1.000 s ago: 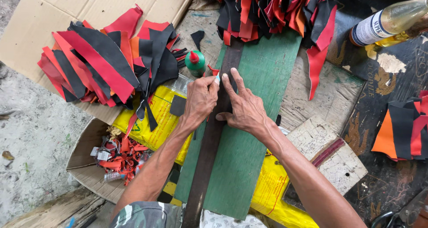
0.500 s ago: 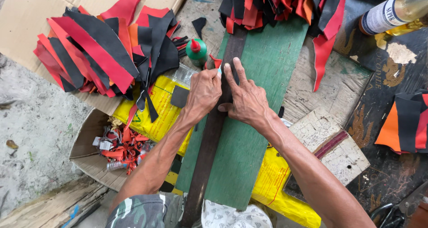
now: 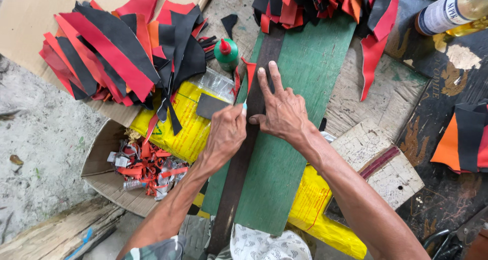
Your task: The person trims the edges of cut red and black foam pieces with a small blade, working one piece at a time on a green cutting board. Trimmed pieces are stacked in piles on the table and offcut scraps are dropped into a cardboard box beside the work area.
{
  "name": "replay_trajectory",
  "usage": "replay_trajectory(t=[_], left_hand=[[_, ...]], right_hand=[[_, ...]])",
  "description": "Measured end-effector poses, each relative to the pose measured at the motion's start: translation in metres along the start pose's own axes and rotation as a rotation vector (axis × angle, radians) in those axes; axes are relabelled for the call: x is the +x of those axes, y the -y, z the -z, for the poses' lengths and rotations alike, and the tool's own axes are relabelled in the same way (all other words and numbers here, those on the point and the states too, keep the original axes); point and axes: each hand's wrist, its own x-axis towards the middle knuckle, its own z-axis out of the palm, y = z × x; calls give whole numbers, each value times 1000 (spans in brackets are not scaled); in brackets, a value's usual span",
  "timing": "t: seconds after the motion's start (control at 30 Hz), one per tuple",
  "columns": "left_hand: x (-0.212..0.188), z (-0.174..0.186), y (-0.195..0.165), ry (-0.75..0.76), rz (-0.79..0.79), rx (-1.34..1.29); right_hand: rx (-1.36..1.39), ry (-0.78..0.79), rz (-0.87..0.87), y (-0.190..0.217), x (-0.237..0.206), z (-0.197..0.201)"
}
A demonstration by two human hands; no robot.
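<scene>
Head view, looking down on a workbench. Right hand (image 3: 284, 110) spread flat, fingers extended, pressing a long dark leather strip (image 3: 244, 153) against a green board (image 3: 300, 138); strip lying lengthwise down the board's left part, from the heap of cut pieces at the top edge to the near end by the lap. Left hand (image 3: 226, 133) closed in a fist around a small tool with a pale tip (image 3: 244, 106) (kind not clear, most likely a blade or marker), tip touching the strip's left edge just beside the right thumb. Left of the board: yellow plastic bag (image 3: 175, 133) carrying a small dark rectangular offcut (image 3: 209, 105), green glue bottle with red cap (image 3: 225, 54), fan of red and black strips (image 3: 112, 57) on flattened cardboard (image 3: 30, 16). Below these, open carton of scraps (image 3: 147, 168). Upper right: glass bottle of yellowish liquid (image 3: 452, 11); far right, orange and black pieces (image 3: 465, 138). Progress, as a judgement: many pieces already cut and stacked; present strip apparently whole, work on it near its upper third, remainder below untouched.
</scene>
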Motion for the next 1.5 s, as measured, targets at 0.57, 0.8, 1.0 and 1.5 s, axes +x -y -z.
replay_trajectory(t=[0.57, 0.8, 1.0, 1.5], left_hand=[[-69, 19, -13, 36, 93, 14], [-78, 21, -13, 66, 119, 44], [-81, 26, -13, 83, 140, 53], [59, -10, -12, -51, 118, -172]], right_hand=[[20, -20, 20, 6, 0, 0], [51, -27, 26, 6, -2, 1], [53, -26, 25, 1, -2, -3], [125, -77, 59, -10, -7, 5]])
